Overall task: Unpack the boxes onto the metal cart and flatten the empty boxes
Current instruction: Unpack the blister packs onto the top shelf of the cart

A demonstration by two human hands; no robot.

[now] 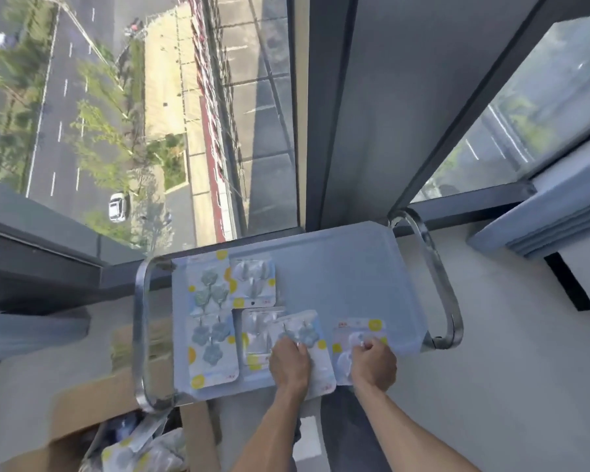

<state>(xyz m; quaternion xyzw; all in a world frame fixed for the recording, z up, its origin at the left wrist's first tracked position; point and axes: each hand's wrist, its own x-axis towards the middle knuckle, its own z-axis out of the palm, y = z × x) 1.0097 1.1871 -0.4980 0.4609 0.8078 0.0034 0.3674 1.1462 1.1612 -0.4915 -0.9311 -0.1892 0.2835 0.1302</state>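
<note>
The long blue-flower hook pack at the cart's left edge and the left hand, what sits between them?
In the head view, a clear-hook blister pack lies between the long blue-flower hook pack and the left hand, flat on the metal cart.

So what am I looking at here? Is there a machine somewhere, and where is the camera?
There is no machine: a person works with two bare hands, and the one camera sits on their head, looking forward and down. Below is a shiny metal cart beside a tall window with a street far below. On the cart lie flat card packets of wall hooks, such as the long packet of blue flower-shaped hooks. The left hand holds down a packet with blue hooks, and the right hand grips a packet with clear hooks, both on the cart. At lower left an open brown cardboard box holds more packets.
</note>
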